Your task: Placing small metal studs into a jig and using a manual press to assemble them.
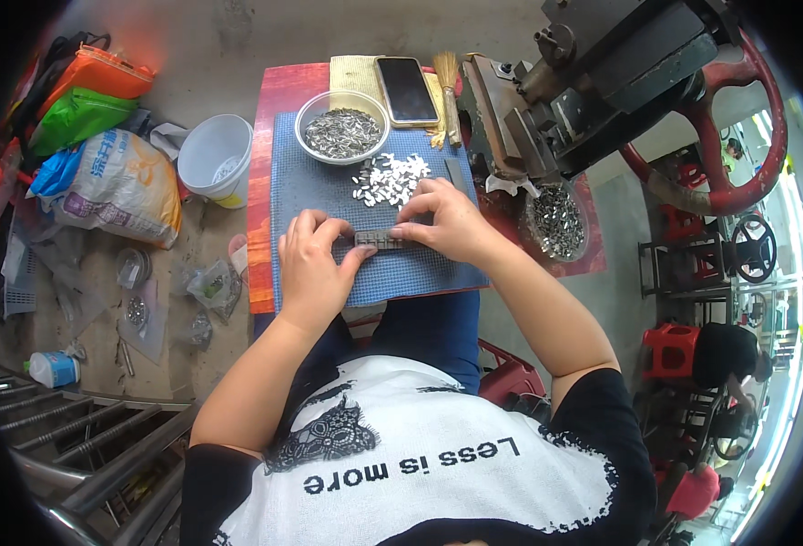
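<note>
A small grey metal block (379, 238) with notches or slots lies low on the blue ribbed mat (329, 196). My left hand (315, 264) grips its left end between thumb and fingers. At its right end my right hand (445, 218) pinches it the same way; whether a small piece is also in those fingers is hidden. Just beyond the block is a loose pile of small white oblong pieces (391, 179). Behind them stands a clear round bowl (307, 102) holding many small silvery metal parts (342, 134). A flat grey bar (454, 173) rests near my right fingers.
A phone (407, 89) and a straw brush (447, 91) lie at the table's far side. To the right stand a press (593, 82) with a red handwheel (770, 136) and a tub of metal parts (556, 218). A white bucket (215, 159) and bags (119, 182) sit left.
</note>
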### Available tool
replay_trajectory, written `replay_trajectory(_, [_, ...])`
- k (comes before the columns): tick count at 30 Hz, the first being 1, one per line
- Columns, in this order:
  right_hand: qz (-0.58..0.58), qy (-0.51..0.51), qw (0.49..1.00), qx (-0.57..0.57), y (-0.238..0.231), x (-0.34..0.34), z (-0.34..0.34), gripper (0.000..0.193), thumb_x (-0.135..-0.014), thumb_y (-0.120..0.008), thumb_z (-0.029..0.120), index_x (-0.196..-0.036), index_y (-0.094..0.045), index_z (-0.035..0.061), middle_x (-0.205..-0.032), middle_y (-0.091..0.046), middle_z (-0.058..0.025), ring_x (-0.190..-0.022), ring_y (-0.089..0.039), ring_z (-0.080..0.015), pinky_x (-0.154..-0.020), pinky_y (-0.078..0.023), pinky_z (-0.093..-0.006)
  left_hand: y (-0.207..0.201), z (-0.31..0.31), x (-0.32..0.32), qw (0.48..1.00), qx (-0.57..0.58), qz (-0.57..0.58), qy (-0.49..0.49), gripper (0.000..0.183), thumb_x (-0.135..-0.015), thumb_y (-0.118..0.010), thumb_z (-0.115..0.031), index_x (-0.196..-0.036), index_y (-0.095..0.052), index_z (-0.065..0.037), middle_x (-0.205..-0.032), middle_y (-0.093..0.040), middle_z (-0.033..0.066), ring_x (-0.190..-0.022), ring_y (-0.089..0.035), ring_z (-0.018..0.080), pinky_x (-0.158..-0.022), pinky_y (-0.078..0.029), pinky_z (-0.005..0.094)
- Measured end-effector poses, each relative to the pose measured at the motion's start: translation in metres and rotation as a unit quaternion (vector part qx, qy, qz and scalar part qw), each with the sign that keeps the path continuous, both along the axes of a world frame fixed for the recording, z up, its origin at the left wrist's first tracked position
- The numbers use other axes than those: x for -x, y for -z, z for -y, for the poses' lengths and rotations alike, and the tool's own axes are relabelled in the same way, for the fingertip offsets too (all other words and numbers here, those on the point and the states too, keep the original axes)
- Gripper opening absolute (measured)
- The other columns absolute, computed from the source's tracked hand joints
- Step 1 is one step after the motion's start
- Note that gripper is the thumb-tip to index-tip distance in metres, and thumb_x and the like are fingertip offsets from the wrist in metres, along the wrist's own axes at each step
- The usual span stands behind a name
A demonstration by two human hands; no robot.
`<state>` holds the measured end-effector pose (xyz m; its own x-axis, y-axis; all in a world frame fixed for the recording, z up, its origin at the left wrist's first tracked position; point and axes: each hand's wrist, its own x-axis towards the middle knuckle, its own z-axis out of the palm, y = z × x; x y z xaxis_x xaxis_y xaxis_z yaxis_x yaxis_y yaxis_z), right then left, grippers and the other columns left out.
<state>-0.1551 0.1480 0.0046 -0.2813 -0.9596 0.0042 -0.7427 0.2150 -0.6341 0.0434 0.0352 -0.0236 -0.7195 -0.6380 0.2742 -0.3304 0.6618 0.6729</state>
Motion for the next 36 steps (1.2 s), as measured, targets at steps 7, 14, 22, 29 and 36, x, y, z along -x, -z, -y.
replay_trajectory(7, [0.018, -0.009, 0.999, -0.039, -0.010, 0.008, -0.005, 0.019, -0.082, -0.080, 0.025, -0.095, -0.077, 0.0116, -0.101, -0.063, -0.0099, -0.109, -0.054, -0.0288, -0.097, -0.045, -0.0393, -0.001, 0.001, -0.001, 1.000, -0.001, -0.007, 0.004, 0.028, -0.076, -0.084, -0.027, -0.091, -0.070, -0.008, -0.102, -0.057, 0.0086, -0.105, -0.055, 0.0285, -0.091, -0.040, 0.0409])
replay_trajectory(14, [0.026, -0.007, 0.998, -0.054, -0.009, 0.011, -0.005, 0.021, -0.082, -0.080, 0.028, -0.093, -0.078, 0.0112, -0.100, -0.063, -0.0099, -0.107, -0.054, -0.0289, -0.096, -0.045, -0.0394, 0.001, 0.001, 0.000, 1.000, 0.004, -0.007, 0.003, 0.029, -0.075, -0.084, -0.028, -0.090, -0.070, -0.008, -0.101, -0.057, 0.0083, -0.103, -0.055, 0.0283, -0.090, -0.040, 0.0411])
replay_trajectory(22, [-0.008, -0.003, 1.000, -0.026, -0.003, 0.006, -0.006, 0.023, -0.081, -0.081, 0.030, -0.094, -0.077, 0.0116, -0.100, -0.063, -0.0095, -0.107, -0.054, -0.0293, -0.096, -0.045, -0.0392, 0.001, 0.002, -0.001, 1.000, -0.003, -0.010, 0.004, 0.028, -0.076, -0.083, -0.028, -0.091, -0.070, -0.008, -0.101, -0.057, 0.0083, -0.103, -0.055, 0.0285, -0.089, -0.040, 0.0410])
replay_trajectory(29, [-0.008, 0.015, 0.999, -0.033, -0.010, 0.017, -0.020, 0.018, -0.078, -0.083, 0.023, -0.091, -0.077, 0.0112, -0.095, -0.060, -0.0055, -0.103, -0.056, -0.0236, -0.093, -0.045, -0.0353, -0.001, 0.002, -0.001, 1.000, -0.003, -0.014, 0.003, 0.028, -0.075, -0.084, -0.027, -0.091, -0.070, -0.008, -0.100, -0.057, 0.0082, -0.101, -0.056, 0.0282, -0.089, -0.041, 0.0409])
replay_trajectory(36, [0.041, 0.029, 0.996, -0.079, -0.016, 0.029, -0.028, 0.019, -0.079, -0.082, 0.019, -0.093, -0.078, 0.0074, -0.094, -0.060, -0.0070, -0.097, -0.058, -0.0218, -0.088, -0.047, -0.0334, -0.001, -0.001, -0.001, 1.000, -0.004, -0.018, 0.005, 0.028, -0.075, -0.084, -0.026, -0.091, -0.070, -0.008, -0.100, -0.057, 0.0081, -0.101, -0.056, 0.0283, -0.089, -0.041, 0.0409])
